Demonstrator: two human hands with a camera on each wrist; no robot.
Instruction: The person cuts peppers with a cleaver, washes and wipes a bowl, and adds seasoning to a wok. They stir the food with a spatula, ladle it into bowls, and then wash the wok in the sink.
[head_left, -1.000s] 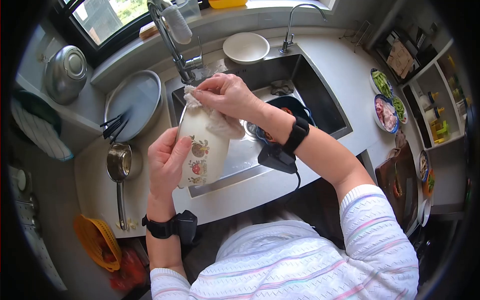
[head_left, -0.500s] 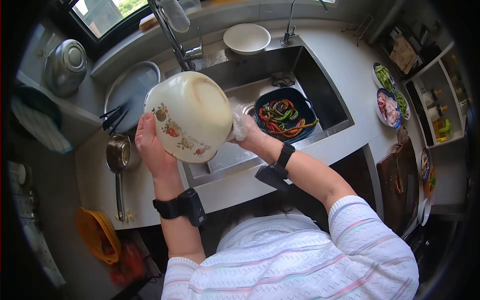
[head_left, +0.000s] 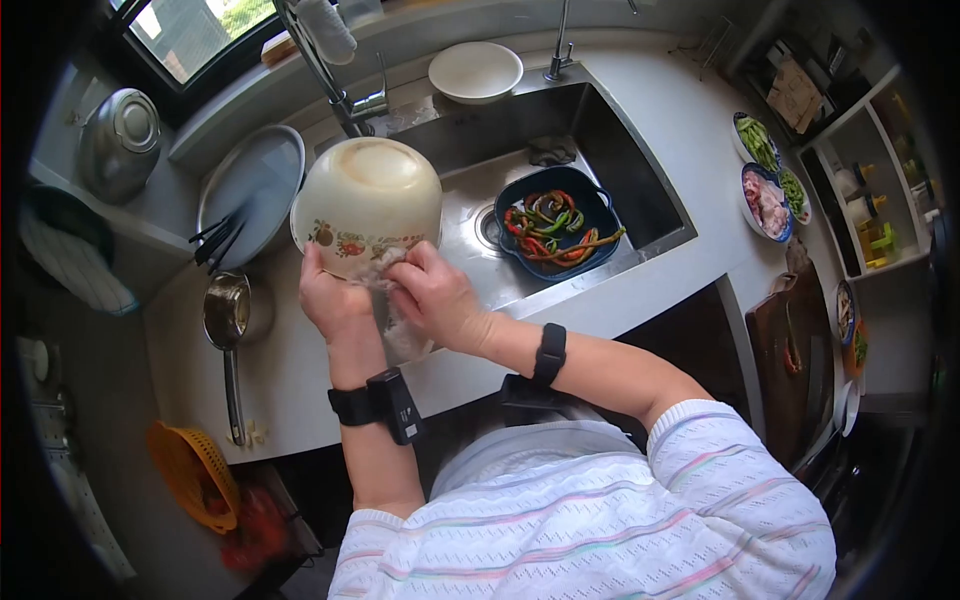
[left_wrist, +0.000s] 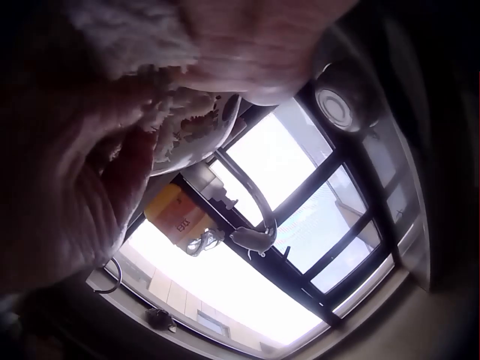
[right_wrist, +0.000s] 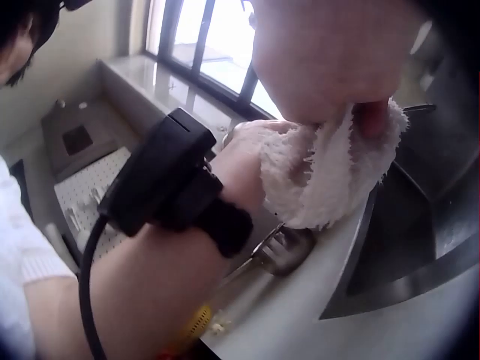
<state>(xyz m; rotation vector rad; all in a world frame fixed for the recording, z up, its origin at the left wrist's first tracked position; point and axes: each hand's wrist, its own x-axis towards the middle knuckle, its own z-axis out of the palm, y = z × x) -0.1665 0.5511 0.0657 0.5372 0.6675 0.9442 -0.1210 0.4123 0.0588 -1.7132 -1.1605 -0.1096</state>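
A cream enamel bowl (head_left: 370, 195) with a printed band of fruit and mushrooms is tipped over the left part of the sink, its base turned up and away from me. My left hand (head_left: 340, 305) grips it by the near rim, thumb on the decorated outside. My right hand (head_left: 440, 300) pinches a white fluffy cloth (right_wrist: 322, 176) against the rim beside the left hand. Part of the cloth hangs below the fingers. The inside of the bowl is hidden in the head view.
In the steel sink (head_left: 650, 190) stands a dark blue pan (head_left: 608, 205) with red and green peppers (head_left: 555, 225). A white bowl (head_left: 475, 70) sits behind the sink. On the left are a small saucepan (head_left: 228, 300) and a large lid (head_left: 260, 180); bowls of food (head_left: 768, 205) stand right.
The bowl has turned from upright on its side to base up and away. The cloth hand has gone from the far rim, round the right side, to the near rim beside the left hand.
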